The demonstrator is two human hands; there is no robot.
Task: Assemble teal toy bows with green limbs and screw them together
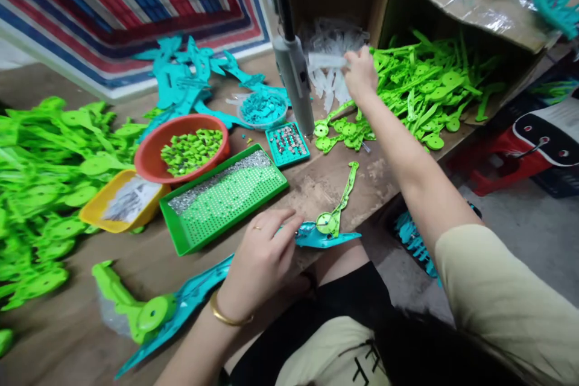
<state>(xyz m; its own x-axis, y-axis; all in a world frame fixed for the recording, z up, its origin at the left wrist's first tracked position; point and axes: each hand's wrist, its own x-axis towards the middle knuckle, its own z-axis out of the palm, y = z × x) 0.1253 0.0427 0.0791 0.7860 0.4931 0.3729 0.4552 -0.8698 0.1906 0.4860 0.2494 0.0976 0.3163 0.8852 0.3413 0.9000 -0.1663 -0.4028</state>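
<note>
Left hand (260, 253) grips blue part (323, 238); right (363, 77) pinches strip (326, 61)

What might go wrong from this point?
Two risks seem possible. The blue part under the left hand lies at the near edge of the table, so it might slip toward the lap if that hand lets go. The right hand holds a translucent strip close to the hanging screwdriver, so it could bump the tool when drawn back.
</note>
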